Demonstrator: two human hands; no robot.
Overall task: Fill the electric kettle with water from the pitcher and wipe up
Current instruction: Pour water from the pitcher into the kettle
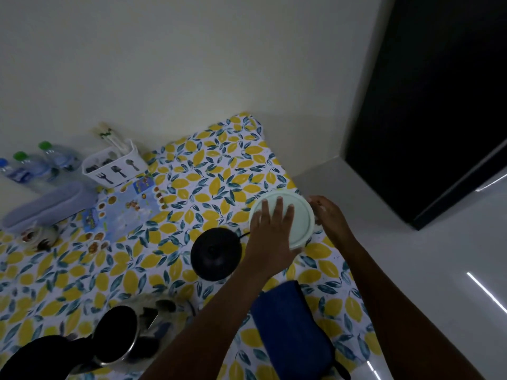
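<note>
A lemon-print cloth (pixel 192 187) covers the table, which is pushed into a corner of pale wall, with a dark panel to the right and glossy white floor below it.

The left hand (pixel 270 229) lies flat and spread on the pitcher's pale lid (pixel 300 219), fingers straight, palm pressing down; it grips nothing, only rests on top. The right hand (pixel 330 218) curls in at the pitcher's far right side, where a handle seems to be. Whether those fingers have closed round it I cannot tell, since the lid and the wrist hide the contact.

The pitcher (pixel 307 239) stands upright near the table's right edge, seen almost from straight above, so its body is mostly hidden under the lid. Just left of it, touching or nearly so, sits the black round kettle base (pixel 215 253). The kettle (pixel 118 335) itself, lid up and mouth open, stands at the lower left, well apart from the pitcher and on the left arm's side. A folded blue cloth (pixel 290 333) lies between the two forearms, nearest the right.

So the pour has to travel leftward and toward the person, across the base. The right hand is the one placed to lift; the left looks set to hold or remove the lid.

Behind stand a cutlery caddy (pixel 115 167) and water bottles (pixel 41 165).
</note>
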